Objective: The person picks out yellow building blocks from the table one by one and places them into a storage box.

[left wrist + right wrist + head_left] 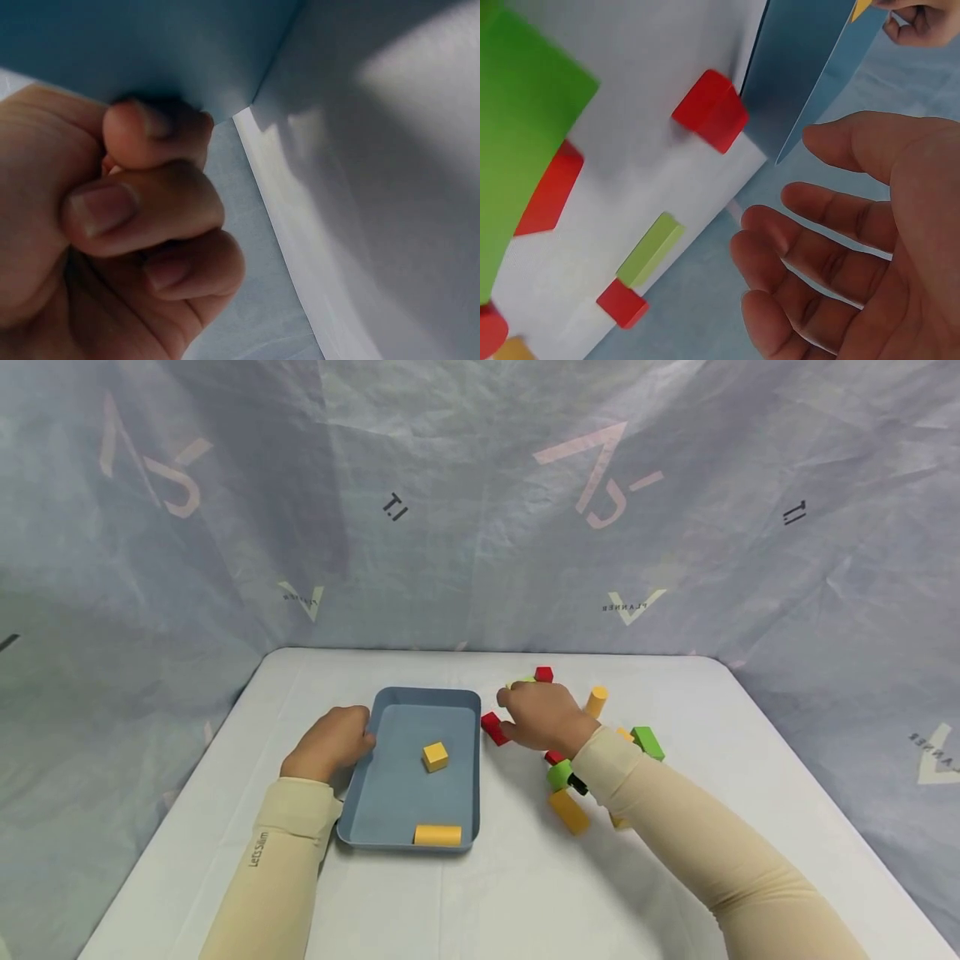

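My left hand grips the left rim of a blue-grey tray. In the left wrist view its curled fingers show against the tray's outer side. Inside the tray sit a yellow cube and a yellow cylinder lying along the near wall. My right hand hovers to the right of the tray, beside a red block. In the right wrist view the right hand has loosely bent fingers, thumb apart, with nothing between them.
Right of the tray lie a yellow cylinder, a green block, a green round piece, an orange-yellow block and a red cube near the back. My right forearm partly covers other blocks. A grey printed cloth hangs behind the white table.
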Demonstrator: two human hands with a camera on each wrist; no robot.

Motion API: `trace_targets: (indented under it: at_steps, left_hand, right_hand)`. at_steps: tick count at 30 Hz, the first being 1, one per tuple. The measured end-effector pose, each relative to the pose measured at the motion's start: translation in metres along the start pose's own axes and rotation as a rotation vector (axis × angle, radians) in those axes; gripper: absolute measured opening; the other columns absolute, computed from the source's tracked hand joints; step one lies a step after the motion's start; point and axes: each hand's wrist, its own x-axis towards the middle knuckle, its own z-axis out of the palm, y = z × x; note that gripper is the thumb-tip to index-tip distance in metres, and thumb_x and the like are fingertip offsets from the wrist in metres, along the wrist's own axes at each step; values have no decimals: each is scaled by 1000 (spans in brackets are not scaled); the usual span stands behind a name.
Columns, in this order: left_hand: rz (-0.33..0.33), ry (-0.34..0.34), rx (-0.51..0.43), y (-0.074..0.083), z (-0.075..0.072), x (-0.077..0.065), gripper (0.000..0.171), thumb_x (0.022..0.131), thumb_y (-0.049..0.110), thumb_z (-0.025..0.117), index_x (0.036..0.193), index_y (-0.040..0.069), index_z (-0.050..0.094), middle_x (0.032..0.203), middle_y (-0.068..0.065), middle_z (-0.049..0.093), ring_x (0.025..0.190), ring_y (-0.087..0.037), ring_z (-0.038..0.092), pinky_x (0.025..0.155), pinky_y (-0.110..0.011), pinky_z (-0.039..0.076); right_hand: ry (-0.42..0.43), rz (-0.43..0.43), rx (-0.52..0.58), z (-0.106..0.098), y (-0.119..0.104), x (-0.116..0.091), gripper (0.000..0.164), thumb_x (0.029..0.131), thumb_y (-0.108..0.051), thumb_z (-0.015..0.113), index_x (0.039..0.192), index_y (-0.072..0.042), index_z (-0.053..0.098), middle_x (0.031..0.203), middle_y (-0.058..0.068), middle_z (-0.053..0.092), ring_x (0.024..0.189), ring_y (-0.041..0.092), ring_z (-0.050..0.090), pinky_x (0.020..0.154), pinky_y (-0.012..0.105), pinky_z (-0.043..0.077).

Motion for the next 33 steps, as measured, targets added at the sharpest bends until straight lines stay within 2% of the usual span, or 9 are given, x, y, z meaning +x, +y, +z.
trace_targets:
  at_steps: [4, 18, 25, 33]
  left_hand:
    - [0, -7, 3, 0, -1, -1, 11, 97, 10, 62, 99, 1, 66, 80, -9, 63, 70, -23, 56, 62, -37, 46]
    - [-1, 0, -7, 2, -1, -2, 10, 96, 9, 61, 99, 0, 66, 79, -9, 63, 69, -24, 56, 61, -36, 45]
    - [-3, -4, -4, 4, -1, -1, 11, 97, 9, 61, 101, 0, 66, 81, -10, 64, 70, -24, 56, 62, -37, 45]
    - [0, 0, 0, 3, -1, -2, 10, 97, 10, 61, 98, 1, 65, 79, -9, 63, 69, -23, 55, 61, -37, 45]
  right_hand:
    - [-8, 17, -10, -1, 7, -2, 38, 93, -39, 74, 125, -18, 69, 109, 1, 71, 83, 14, 63, 62, 33, 56]
    - [-6, 48, 21, -4, 18, -9, 34, 93, -36, 74, 122, -19, 71, 108, 1, 71, 84, 14, 62, 62, 33, 57]
    - [-5, 82, 55, -3, 27, -12, 35, 93, -36, 74, 123, -17, 71, 108, 0, 70, 87, 16, 64, 71, 36, 59]
    - [20, 97, 69, -1, 40, -14, 35, 94, -36, 73, 122, -15, 70, 111, 0, 72, 90, 18, 66, 74, 41, 59]
